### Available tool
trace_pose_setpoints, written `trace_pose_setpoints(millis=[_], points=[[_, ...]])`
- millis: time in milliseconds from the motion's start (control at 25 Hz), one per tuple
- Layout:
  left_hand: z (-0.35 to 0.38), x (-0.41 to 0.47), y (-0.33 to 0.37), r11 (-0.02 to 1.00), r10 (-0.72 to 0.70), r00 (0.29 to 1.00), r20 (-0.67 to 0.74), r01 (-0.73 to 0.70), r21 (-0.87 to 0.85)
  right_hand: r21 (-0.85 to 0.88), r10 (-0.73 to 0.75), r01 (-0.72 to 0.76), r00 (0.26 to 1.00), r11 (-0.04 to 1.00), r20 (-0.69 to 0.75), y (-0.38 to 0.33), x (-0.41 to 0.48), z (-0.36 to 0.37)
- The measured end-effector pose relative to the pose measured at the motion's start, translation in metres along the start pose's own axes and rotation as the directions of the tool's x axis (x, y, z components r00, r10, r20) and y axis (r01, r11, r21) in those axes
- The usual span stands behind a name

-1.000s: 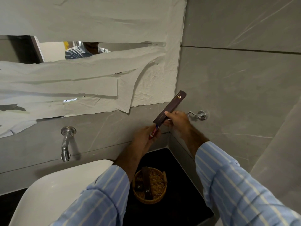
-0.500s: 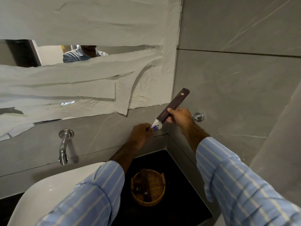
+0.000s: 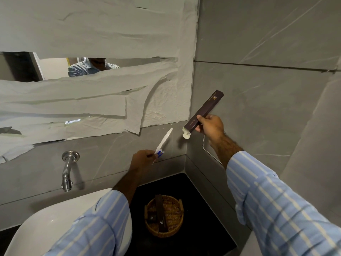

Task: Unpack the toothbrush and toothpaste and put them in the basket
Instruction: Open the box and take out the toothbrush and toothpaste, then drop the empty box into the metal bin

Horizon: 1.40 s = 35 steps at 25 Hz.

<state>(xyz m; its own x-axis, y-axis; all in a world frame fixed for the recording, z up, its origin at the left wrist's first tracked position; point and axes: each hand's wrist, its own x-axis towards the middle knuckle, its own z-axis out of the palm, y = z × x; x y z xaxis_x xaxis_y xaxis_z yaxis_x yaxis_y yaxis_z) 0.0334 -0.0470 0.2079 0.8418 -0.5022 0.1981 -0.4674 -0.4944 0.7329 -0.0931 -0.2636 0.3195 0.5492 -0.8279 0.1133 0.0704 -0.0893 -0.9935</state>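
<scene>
My right hand [image 3: 210, 126] grips a long dark brown box [image 3: 204, 110], tilted, its lower flap hanging open. My left hand [image 3: 143, 159] holds a white wrapped toothbrush [image 3: 164, 140] together with a small toothpaste tube [image 3: 159, 154] that has a blue and red label; both are fully out of the box and a short gap left of its open end. A round wicker basket [image 3: 177, 226] stands on the black counter far below both hands, with two dark boxes [image 3: 159, 213] lying in it.
A white basin [image 3: 48, 224] sits at the lower left under a chrome wall tap [image 3: 67, 170]. The mirror [image 3: 22, 66] is mostly covered with taped paper. Grey stone walls meet in a corner behind the black counter [image 3: 199, 228]. A chrome bracket [image 3: 204, 146] juts from the right wall.
My left hand has pulled the toothbrush and toothpaste clear of the box, moving down and left. My right hand has lifted the box slightly to the right.
</scene>
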Motion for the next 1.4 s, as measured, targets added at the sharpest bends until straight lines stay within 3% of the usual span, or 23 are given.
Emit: trace_pose_setpoints(millis=[160,360,520,720,920,1200,1400], points=[[0.012,-0.005,0.005,0.924,-0.183,0.979,0.093,0.204,-0.322,-0.05,0.152,-0.146,0.979,0.988,0.134,0.025,-0.013,-0.013],[0.047,-0.029,0.014,0.818,-0.259,0.915,0.31,0.378,-0.433,-0.096,0.321,-0.309,0.933,0.946,0.165,0.095,-0.037,-0.025],[0.084,-0.053,0.006,0.797,-0.3,0.848,0.437,0.475,-0.374,-0.122,0.486,-0.471,0.858,0.874,0.164,0.151,-0.071,-0.039],[0.132,-0.089,-0.006,0.824,-0.36,0.795,0.489,0.516,-0.233,-0.21,0.613,-0.581,0.775,0.786,0.154,0.209,-0.114,-0.072],[0.179,-0.133,-0.013,0.712,-0.427,0.649,0.629,0.671,-0.209,-0.109,0.678,-0.669,0.723,0.735,0.13,0.252,-0.156,-0.111],[0.241,-0.195,-0.028,0.775,-0.464,0.577,0.672,0.632,-0.008,-0.121,0.765,-0.759,0.643,0.64,0.014,0.307,-0.205,-0.162],[0.279,-0.227,-0.032,0.86,-0.42,0.535,0.733,0.493,0.132,-0.128,0.804,-0.799,0.595,0.588,-0.022,0.34,-0.243,-0.2]])
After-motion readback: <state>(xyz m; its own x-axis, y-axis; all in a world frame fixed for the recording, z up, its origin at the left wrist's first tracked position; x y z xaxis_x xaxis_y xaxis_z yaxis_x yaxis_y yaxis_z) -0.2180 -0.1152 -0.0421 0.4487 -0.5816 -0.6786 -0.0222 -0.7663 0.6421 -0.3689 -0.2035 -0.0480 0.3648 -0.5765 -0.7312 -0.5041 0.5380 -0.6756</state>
